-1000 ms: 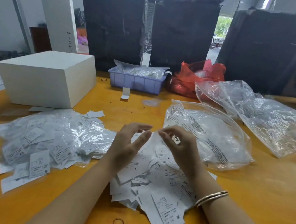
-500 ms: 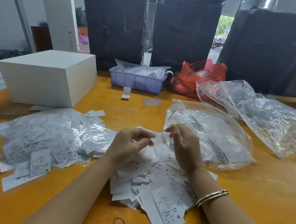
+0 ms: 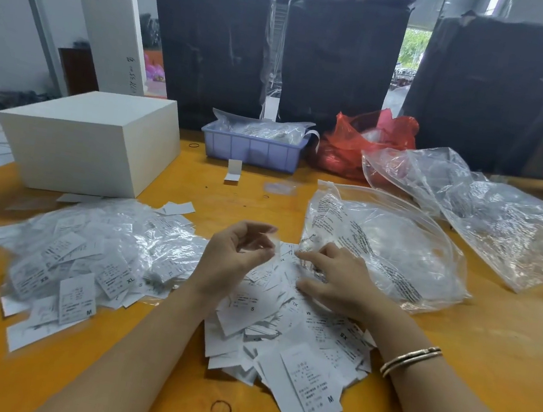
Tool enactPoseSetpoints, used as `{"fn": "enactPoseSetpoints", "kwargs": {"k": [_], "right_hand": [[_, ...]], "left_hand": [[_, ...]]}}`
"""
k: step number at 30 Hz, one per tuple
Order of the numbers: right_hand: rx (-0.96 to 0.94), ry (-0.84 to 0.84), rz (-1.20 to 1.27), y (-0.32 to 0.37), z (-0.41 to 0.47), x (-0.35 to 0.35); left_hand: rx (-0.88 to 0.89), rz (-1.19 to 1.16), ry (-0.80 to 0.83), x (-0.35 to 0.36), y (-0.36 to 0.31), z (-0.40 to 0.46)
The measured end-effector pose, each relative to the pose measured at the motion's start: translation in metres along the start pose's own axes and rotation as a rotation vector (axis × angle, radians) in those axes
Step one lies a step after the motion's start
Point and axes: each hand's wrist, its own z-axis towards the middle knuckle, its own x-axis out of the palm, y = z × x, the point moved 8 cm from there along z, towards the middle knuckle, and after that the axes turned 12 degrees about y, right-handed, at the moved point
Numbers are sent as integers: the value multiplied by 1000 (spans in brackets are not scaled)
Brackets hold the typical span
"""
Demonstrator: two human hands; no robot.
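Note:
A heap of loose white size labels (image 3: 283,342) lies on the orange table (image 3: 503,347) right in front of me. My left hand (image 3: 234,256) hovers over the heap's far edge, fingers curled, pinching a small clear plastic sleeve (image 3: 267,241). My right hand (image 3: 333,278) rests low on the labels with fingers stretched out, fingertips touching labels beside a large clear zip bag (image 3: 395,253). A gold bangle circles the right wrist. To the left spreads a pile of labels packed in clear sleeves (image 3: 91,251).
A white box (image 3: 88,143) stands at the back left. A blue tray (image 3: 253,150) holding plastic, a red bag (image 3: 358,141) and crumpled clear bags (image 3: 490,214) sit farther back. A rubber band (image 3: 220,411) lies near the front edge. Black wrapped bales stand behind the table.
My right hand has dropped from chest height onto the label heap and flattened out. My left hand stayed raised, its fingers curling closer together.

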Motion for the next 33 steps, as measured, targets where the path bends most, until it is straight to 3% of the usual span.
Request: {"fn": "enactPoseSetpoints", "kwargs": {"k": [3, 9, 17, 21, 24, 33], "right_hand": [[4, 48, -24, 0, 1, 3], [-28, -11, 108, 3, 0, -2], [-93, -242, 596, -2, -12, -22], [-185, -482, 1155, -12, -24, -36], [-235, -550, 1358, -7, -25, -38], [-286, -557, 1367, 21, -29, -36]], "left_hand": [[6, 59, 6, 1, -2, -1], [21, 163, -13, 1, -5, -3], [34, 237, -49, -2, -6, -3], [65, 245, -92, -5, -10, -4], [99, 275, -131, -7, -15, -5], [161, 372, -195, -12, -21, -7]]}}
